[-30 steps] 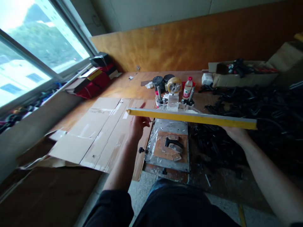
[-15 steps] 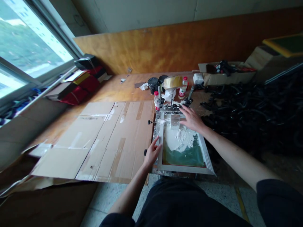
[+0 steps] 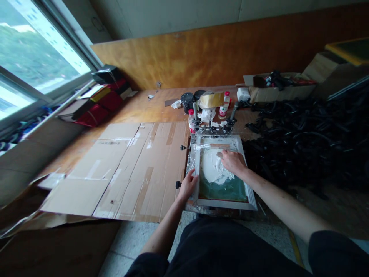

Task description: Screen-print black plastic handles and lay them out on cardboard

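Note:
A screen-printing frame (image 3: 196, 196) with metal rails and green mesh (image 3: 221, 191) lies before me. White ink (image 3: 211, 169) is spread thickly over the mesh's middle and far part. My right hand (image 3: 234, 162) is closed on a small flat scraper (image 3: 219, 154), just over the ink; most of the scraper is hidden by the fingers. At the frame's left rail, my left hand (image 3: 188, 185) grips the edge, its fingers bent against the metal. A brownish strip (image 3: 220, 146) lies across the far end of the mesh.
Hinge clamps (image 3: 215, 129) hold the frame's far end. Behind stand red-capped bottles (image 3: 223, 109), a black tub (image 3: 187, 102) and a tape roll (image 3: 211, 100). Flattened cardboard (image 3: 123, 169) covers the table at left. Black parts (image 3: 294, 142) are heaped at right beside an open box (image 3: 282, 94).
My right hand has moved from the far end toward me and closed on the scraper that lay there. My left hand has tightened on the rail. The frame's near right corner sits slightly lower.

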Tool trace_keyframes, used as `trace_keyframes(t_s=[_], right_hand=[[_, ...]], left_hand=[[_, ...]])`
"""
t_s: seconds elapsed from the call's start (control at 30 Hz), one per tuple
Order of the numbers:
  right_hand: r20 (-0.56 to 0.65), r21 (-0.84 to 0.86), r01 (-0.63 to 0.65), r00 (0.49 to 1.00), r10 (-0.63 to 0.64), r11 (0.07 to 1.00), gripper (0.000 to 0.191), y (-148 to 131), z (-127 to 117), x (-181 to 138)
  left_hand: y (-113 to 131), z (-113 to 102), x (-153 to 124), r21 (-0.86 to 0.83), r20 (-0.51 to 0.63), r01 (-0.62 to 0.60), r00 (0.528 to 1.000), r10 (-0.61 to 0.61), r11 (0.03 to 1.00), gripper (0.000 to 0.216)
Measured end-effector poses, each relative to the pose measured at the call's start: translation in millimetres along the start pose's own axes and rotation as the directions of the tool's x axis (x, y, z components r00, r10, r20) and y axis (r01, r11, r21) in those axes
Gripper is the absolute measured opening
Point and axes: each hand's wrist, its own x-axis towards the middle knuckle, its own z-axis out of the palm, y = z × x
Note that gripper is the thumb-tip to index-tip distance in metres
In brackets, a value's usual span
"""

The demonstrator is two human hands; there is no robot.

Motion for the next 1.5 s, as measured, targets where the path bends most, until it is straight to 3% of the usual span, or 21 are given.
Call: trace_keyframes(t_s=[0.07,0.17,0.33,0.4,0.47,0.63,0.8,0.9,1.0,1.1,1.2,1.3,1.33,1.4,1.5], right_hand=[[-0.005,0.008,0.056,0.998,-0.056,0.998,0.016,-11,5,-2],[-0.029,0.034,0.273,0.962,-0.272,0.961,0.014,-24,11,-10],[-0.021,0.080,0.633,0.773,-0.634,0.770,0.015,-11,11,-36],[-0.017,0.115,0.705,0.706,-0.708,0.700,0.014,1,4,-40],[0.000,0.171,0.722,0.680,-0.733,0.670,0.014,8,-4,-35],[-0.103,0.202,0.613,0.789,-0.606,0.764,0.017,4,3,-26],[-0.145,0.213,0.671,0.740,-0.657,0.710,0.020,7,25,-48],[-0.126,0.251,0.599,0.799,-0.588,0.760,0.014,4,12,-34],[-0.163,0.255,0.427,0.903,-0.396,0.868,0.035,-1,-16,6],[-0.233,0.290,0.269,0.951,-0.205,0.919,0.050,22,-45,42],[-0.333,0.420,0.081,0.940,0.071,0.904,0.035,80,-58,48],[-0.300,0.471,-0.126,0.908,0.293,0.873,0.031,120,-40,26],[-0.263,0.462,-0.154,0.917,0.300,0.874,0.031,121,-27,15],[-0.181,0.430,-0.100,0.964,0.194,0.897,0.026,103,2,-8],[-0.089,0.317,0.070,0.995,-0.043,0.946,0.021,52,38,-32]], left_hand=[[0,0,0,-0.003,-0.001,0.007,1.000,-0.007,1.000,0.061],[1,1,0,-0.022,-0.002,0.006,1.000,-0.006,1.000,0.061],[0,1,0,-0.041,0.011,0.006,1.000,-0.005,0.999,0.062],[-1,1,-1,-0.038,0.016,0.004,1.000,-0.003,0.999,0.062],[-1,1,-1,-0.038,0.015,0.003,1.000,-0.002,0.999,0.062],[0,1,-2,-0.055,0.001,-0.004,1.000,0.004,0.998,0.063],[7,1,-4,-0.066,-0.015,0.012,1.000,-0.013,0.998,0.061],[14,-2,-7,-0.091,-0.026,0.034,0.999,-0.036,0.995,0.063],[30,-11,-14,-0.166,-0.006,0.037,0.999,-0.038,0.985,0.074],[59,-23,-23,-0.295,0.007,0.015,1.000,-0.014,0.955,0.074],[101,-34,-26,-0.401,-0.052,-0.068,0.997,0.051,0.914,0.059],[149,-38,-14,-0.459,-0.182,-0.265,0.962,0.202,0.848,0.056],[163,-38,-8,-0.480,-0.201,-0.318,0.947,0.250,0.818,0.055],[185,-35,3,-0.536,-0.204,-0.365,0.931,0.303,0.761,0.054],[190,-21,6,-0.602,-0.259,-0.361,0.932,0.253,0.713,0.055]])
